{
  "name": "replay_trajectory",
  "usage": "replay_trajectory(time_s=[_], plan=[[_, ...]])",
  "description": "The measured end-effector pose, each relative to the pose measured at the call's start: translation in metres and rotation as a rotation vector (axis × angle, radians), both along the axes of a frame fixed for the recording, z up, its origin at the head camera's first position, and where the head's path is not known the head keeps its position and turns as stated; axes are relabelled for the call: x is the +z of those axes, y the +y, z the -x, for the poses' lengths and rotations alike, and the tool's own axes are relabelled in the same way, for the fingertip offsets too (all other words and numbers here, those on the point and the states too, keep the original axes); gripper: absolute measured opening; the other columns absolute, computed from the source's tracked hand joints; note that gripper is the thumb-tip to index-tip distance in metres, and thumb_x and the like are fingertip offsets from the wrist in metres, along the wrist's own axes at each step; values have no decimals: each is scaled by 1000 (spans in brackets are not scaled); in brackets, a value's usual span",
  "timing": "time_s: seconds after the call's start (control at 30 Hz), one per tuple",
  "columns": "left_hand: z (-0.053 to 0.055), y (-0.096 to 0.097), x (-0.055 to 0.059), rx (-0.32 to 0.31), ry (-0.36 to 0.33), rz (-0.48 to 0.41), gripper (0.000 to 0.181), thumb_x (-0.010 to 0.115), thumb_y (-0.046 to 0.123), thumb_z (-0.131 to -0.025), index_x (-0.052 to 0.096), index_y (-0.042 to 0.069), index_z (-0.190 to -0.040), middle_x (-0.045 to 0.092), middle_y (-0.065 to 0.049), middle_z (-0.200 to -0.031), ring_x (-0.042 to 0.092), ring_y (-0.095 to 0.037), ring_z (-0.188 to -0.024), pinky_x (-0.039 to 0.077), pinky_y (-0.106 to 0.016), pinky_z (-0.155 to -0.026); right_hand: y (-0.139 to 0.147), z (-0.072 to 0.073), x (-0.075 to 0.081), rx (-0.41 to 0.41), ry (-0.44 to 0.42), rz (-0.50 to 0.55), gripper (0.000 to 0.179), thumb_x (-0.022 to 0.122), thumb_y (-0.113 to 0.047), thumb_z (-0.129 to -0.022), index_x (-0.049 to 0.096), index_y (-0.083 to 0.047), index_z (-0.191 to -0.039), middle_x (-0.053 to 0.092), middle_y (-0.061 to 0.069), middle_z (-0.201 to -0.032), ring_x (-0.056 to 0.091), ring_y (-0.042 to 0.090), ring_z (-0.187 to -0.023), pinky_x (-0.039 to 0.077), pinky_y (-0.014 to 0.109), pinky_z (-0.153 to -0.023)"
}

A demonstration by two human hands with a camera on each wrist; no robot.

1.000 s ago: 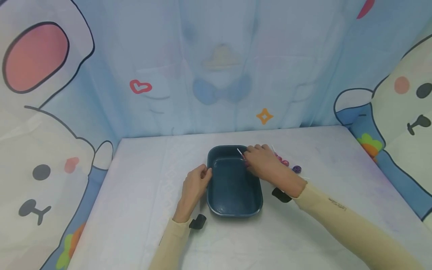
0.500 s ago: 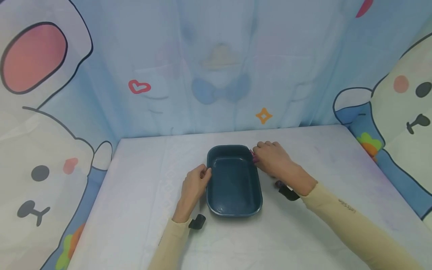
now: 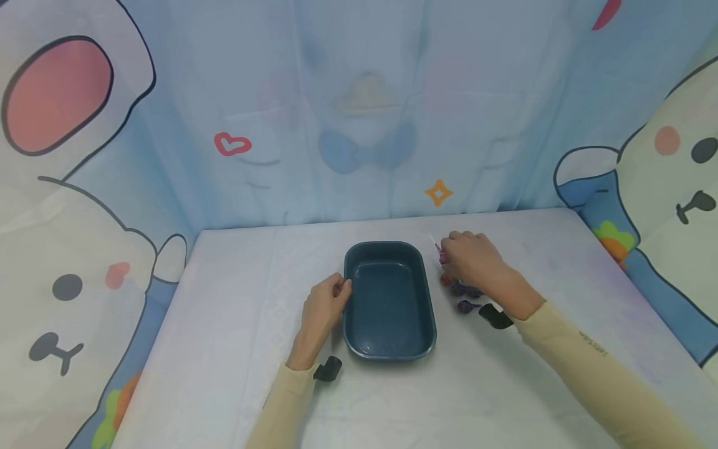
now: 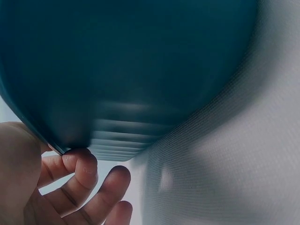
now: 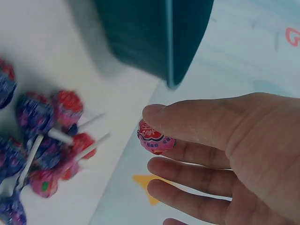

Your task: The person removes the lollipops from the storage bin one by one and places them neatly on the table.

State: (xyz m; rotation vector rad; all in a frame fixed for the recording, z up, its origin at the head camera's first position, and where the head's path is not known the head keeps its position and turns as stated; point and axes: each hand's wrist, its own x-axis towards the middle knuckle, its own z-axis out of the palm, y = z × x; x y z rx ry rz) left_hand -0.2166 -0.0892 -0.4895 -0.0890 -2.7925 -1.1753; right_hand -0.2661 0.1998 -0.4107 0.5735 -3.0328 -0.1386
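A dark teal rectangular tray [image 3: 389, 358] stands on the table. My left hand [image 3: 320, 318] pinches its left rim; in the left wrist view the thumb and a curled finger [image 4: 84, 166] meet at the edge of the tray [image 4: 117, 61]. Right of the tray, my right hand [image 3: 477, 262] holds a pink-and-red wrapped lollipop [image 3: 442, 256]. The right wrist view shows the lollipop [image 5: 154, 139] between thumb and index finger, the other fingers extended. Below that hand lies a pile of lollipops [image 5: 44, 126], purple-blue and red-pink, sticks pointing different ways; my hand partly hides them in the head view.
A white cloth [image 3: 224, 349] covers the table. One purple lollipop [image 3: 465, 307] lies nearest the tray's right side. A printed blue curtain [image 3: 359, 187] hangs behind the table's back edge. Black wrist cameras [image 3: 328, 369] sit on both wrists.
My right hand has moved right, from over the tray's back right corner to above the lollipop pile, with the pink lollipop still in its fingers. The left hand and tray have stayed in place.
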Motion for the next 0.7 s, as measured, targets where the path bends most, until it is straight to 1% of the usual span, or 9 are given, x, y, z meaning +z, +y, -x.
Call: replay_trajectory(time_s=[0.17, 0.33, 0.43, 0.57, 0.7], plan=[[1, 1, -1, -3, -5, 2, 28, 47, 39, -93, 51, 19, -74, 50, 3, -61, 45, -11, -51, 34, -24, -44, 19, 8, -6, -44, -52, 37, 16, 69, -20, -78, 58, -8, -78, 52, 3, -70, 48, 20, -63, 38, 37, -58], [0, 1, -2, -6, -12, 3, 27, 46, 39, -93, 50, 19, -75, 50, 3, -62, 45, -11, -51, 34, -24, -45, 41, 18, -13, -107, -134, 50, 16, 67, -20, -80, 58, -7, -79, 53, 4, -72, 48, 19, -63, 39, 37, -58], [0, 1, -2, -9, -13, 0, 27, 46, 39, -93, 50, 19, -75, 50, 3, -62, 45, -11, -52, 35, -24, -45, 53, 24, -19, -140, -167, 55, 14, 64, -18, -82, 60, -5, -83, 56, 6, -74, 49, 20, -64, 41, 38, -58], [0, 1, -2, -7, -13, 3, 28, 47, 39, -93, 50, 18, -75, 50, 3, -62, 45, -11, -51, 34, -24, -45, 64, 27, -25, -172, -212, 61, 14, 60, -16, -84, 60, -2, -87, 57, 7, -76, 50, 20, -65, 42, 38, -59], [0, 1, -2, -4, -17, 5, 28, 47, 39, -93, 50, 18, -74, 49, 3, -62, 45, -11, -51, 34, -25, -46, 70, 26, -28, -181, -246, 55, 15, 60, -16, -85, 60, -2, -88, 56, 7, -75, 49, 20, -65, 40, 36, -58]])
